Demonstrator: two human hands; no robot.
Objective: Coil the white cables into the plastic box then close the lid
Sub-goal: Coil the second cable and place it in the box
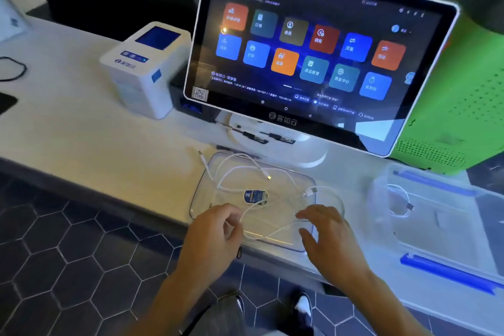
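Several white cables (309, 191) lie tangled on a flat clear plastic lid (197, 199) with a blue rim, near the counter's front edge. A blue label (255, 196) sits among them. My left hand (212, 237) is at the lid's near left corner, fingers pinched on a loop of white cable. Over the lid's near right side, my right hand (330, 237) hovers with fingers spread and holds nothing. The clear plastic box (441, 229) with blue latches (447, 270) stands open to the right, with one white cable (403, 200) inside.
A touchscreen terminal (313, 49) on a white stand rises right behind the lid. A white printer (147, 68) stands at back left, a green perforated case (458, 117) at back right. A black cable (13, 68) lies far left. Hexagon floor tiles show below the counter edge.
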